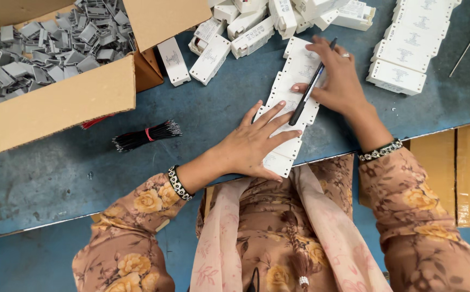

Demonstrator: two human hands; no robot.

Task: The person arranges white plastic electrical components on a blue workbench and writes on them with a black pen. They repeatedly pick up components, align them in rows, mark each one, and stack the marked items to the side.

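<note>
Scuffed blue-grey metal tabletop (202,113) fills the view, matt and speckled with small marks. Down its middle runs a slanting row of flat white rectangular plastic modules (291,100) with notched edges, laid end to end and touching, from the table's near edge up toward a loose pile of the same white plastic blocks (256,24). The left hand (254,143) lies flat on the lower end of the row, fingers spread and straight, pressing down and gripping nothing. The right hand (339,81) rests on the upper part of the row, just beside the left, its fingers curled narrowly around a slim black pen (310,86) whose lower end points down at the modules between the two hands. At the left stands an open brown cardboard box (56,105) heaped with small grey angular plastic clips (45,46). Near it lies a bundle of thin black wires (145,135) bound by a red band. A neat stack of white modules (408,48) sits at the right
</note>
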